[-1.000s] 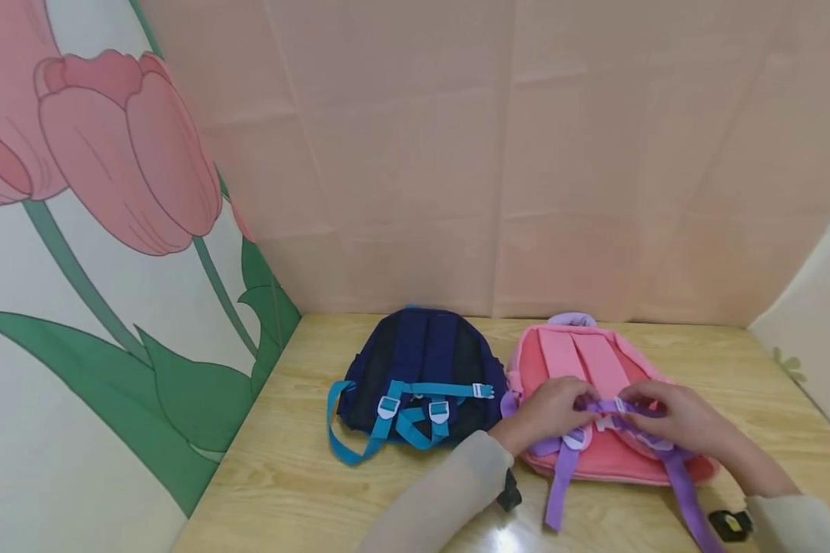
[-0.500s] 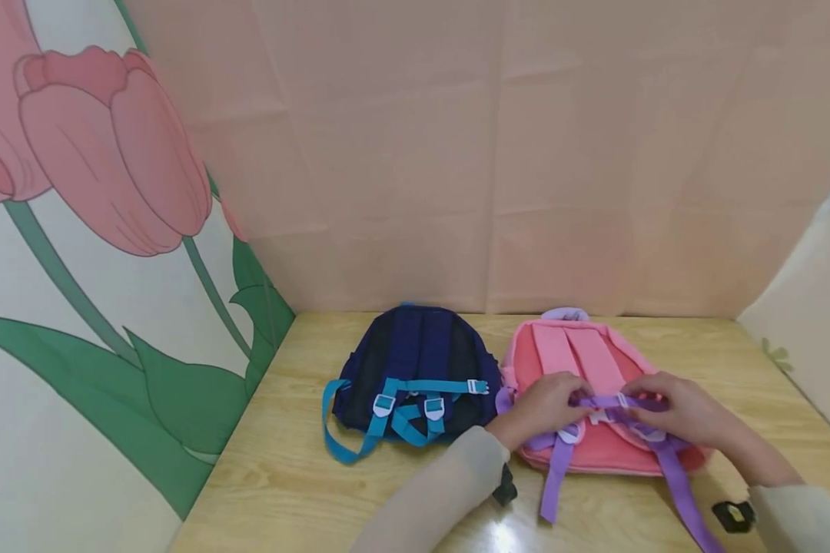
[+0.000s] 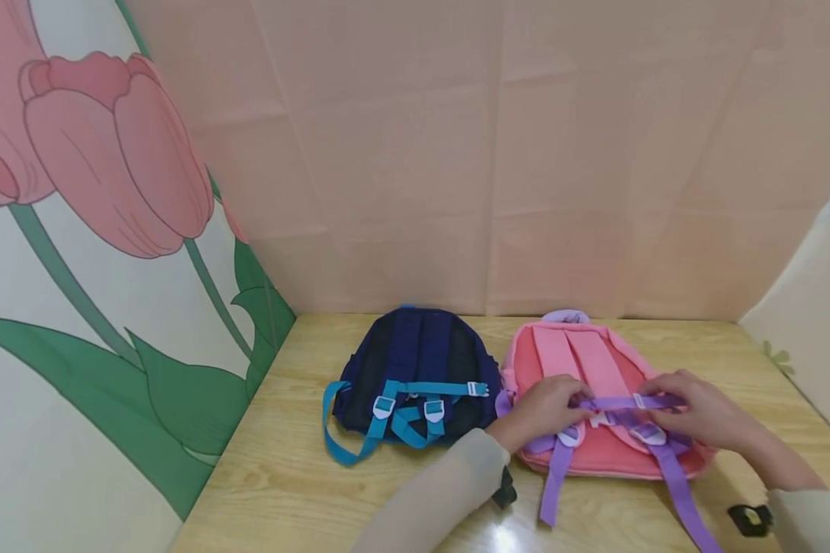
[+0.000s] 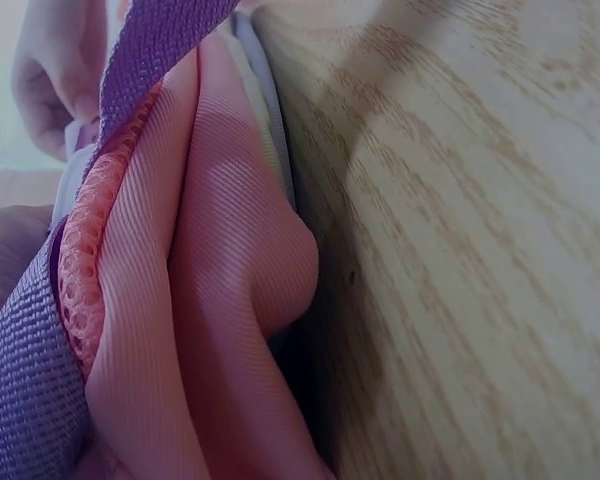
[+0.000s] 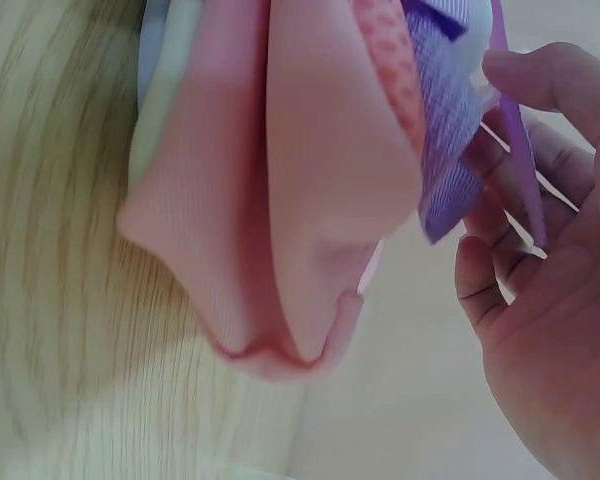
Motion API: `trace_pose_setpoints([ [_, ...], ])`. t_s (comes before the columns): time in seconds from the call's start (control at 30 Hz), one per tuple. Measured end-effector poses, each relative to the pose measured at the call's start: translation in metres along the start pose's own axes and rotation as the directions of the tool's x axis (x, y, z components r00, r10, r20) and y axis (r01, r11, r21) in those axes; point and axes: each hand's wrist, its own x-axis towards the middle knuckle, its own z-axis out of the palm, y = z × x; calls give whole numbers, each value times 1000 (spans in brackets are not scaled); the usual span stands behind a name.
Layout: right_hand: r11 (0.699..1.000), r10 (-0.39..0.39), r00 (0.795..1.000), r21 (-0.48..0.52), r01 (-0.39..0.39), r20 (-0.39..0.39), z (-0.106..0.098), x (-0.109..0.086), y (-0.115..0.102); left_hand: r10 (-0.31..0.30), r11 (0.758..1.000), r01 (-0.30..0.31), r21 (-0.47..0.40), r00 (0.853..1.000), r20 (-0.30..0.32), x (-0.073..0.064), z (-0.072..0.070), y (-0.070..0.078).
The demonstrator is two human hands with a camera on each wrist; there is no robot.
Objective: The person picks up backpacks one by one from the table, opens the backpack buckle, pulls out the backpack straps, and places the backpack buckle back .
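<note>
A pink backpack (image 3: 598, 453) lies on its front, straps upward, on the wooden table. Across its back runs a purple strap (image 3: 612, 402) with a small white slider (image 3: 639, 401). My left hand (image 3: 549, 407) pinches the strap's left end. My right hand (image 3: 702, 407) holds the strap just right of the slider; in the right wrist view, the strap passes between its thumb and fingers. Below the strap sit a white buckle piece (image 3: 600, 419) and white strap adjusters (image 3: 649, 435). In the left wrist view, the bag's pink side (image 4: 230, 230) hides most of my left hand.
Left of the pink bag lies a navy backpack (image 3: 422, 346) with turquoise straps (image 3: 436, 388), close beside my left forearm. Purple strap tails (image 3: 556, 484) hang onto the table (image 3: 283, 476). Pink fabric (image 3: 387, 153) stands behind, and a tulip-printed panel (image 3: 117, 161) at left.
My right hand has shifted right together with the white slider, so a longer stretch of purple strap shows between the hands. My left hand stays nearly in place.
</note>
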Motion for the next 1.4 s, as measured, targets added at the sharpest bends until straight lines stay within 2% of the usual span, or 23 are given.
trace_pose_setpoints([
  [0.17,998,63,998,-13,-62,30,-3,-6,5,6,1000,-6,22,1000,-5,0,0,2],
  [0.3,997,71,997,6,-71,34,-4,-10,8,1,999,-1,36,1000,-3,0,0,3],
  [0.53,995,3,1000,98,-4,10,-7,-10,15,0,999,0,41,1000,-7,1,3,2],
  [0.83,994,-49,999,96,51,-23,-13,-11,17,13,999,-12,39,1000,-21,3,5,0],
  [1.03,993,-4,999,120,8,-39,-16,-14,13,21,999,-20,44,1000,-21,3,5,0],
  [1.4,988,56,998,143,-58,21,-14,-17,19,17,998,-17,57,1000,-2,2,1,4],
])
